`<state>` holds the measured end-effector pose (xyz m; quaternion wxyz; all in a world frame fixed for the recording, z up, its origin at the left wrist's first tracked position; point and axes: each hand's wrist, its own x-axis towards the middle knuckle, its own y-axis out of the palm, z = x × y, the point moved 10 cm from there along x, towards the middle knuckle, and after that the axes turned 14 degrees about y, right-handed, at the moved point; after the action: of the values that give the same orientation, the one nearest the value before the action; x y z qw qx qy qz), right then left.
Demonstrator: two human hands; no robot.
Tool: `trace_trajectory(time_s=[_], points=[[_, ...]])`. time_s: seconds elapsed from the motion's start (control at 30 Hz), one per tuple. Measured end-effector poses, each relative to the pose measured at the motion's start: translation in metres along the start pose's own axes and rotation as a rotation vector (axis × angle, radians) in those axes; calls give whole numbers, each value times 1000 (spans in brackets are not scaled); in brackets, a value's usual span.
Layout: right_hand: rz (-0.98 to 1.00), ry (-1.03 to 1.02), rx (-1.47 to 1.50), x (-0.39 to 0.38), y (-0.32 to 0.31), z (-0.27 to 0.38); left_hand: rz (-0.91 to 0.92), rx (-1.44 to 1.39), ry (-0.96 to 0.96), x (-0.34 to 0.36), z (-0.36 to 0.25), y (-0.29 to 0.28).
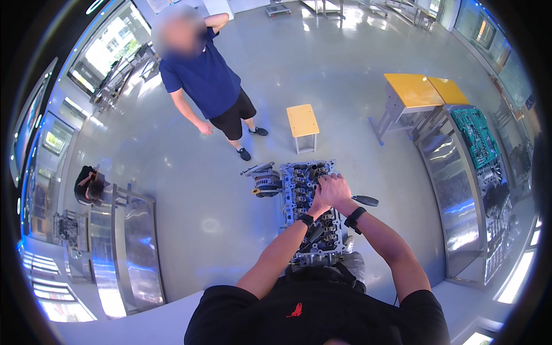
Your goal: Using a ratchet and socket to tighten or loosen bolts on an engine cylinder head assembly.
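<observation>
An engine (298, 198) stands in front of me, its top uncovered and rows of valve gear showing. On its left side sits a round alternator (266, 183). My right hand (335, 190) is closed over the upper right part of the engine, fingers bent together. Just below and left of it, my left hand (319, 205) is also closed, pressed against the right one. What lies inside the two hands is hidden. A black tool handle (365, 200) sticks out to the right, beside my right wrist; its other end is covered.
A person in a dark blue shirt (201, 80) stands beyond the engine. Nearby is a yellow-topped stool (302, 119). Yellow-topped desks (411, 91) and a metal bench (454, 195) with a green tray (475, 137) and parts stand right. Another person (89, 187) is at far left.
</observation>
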<state>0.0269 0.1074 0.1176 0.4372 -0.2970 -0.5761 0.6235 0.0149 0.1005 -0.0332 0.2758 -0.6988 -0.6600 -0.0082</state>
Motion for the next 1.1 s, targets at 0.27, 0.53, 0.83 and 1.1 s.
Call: trace_trajectory(time_s=[0.27, 0.53, 0.83, 1.1], points=[[61, -17, -19, 3, 2, 5, -10, 1, -4, 2, -2, -2], [40, -178, 43, 4, -1, 10, -11, 3, -17, 1, -3, -1], [201, -661, 183, 4, 7, 20, -12, 1, -43, -5, -5, 1], [241, -873, 256, -2, -4, 35, -33, 15, -70, -12, -3, -4]])
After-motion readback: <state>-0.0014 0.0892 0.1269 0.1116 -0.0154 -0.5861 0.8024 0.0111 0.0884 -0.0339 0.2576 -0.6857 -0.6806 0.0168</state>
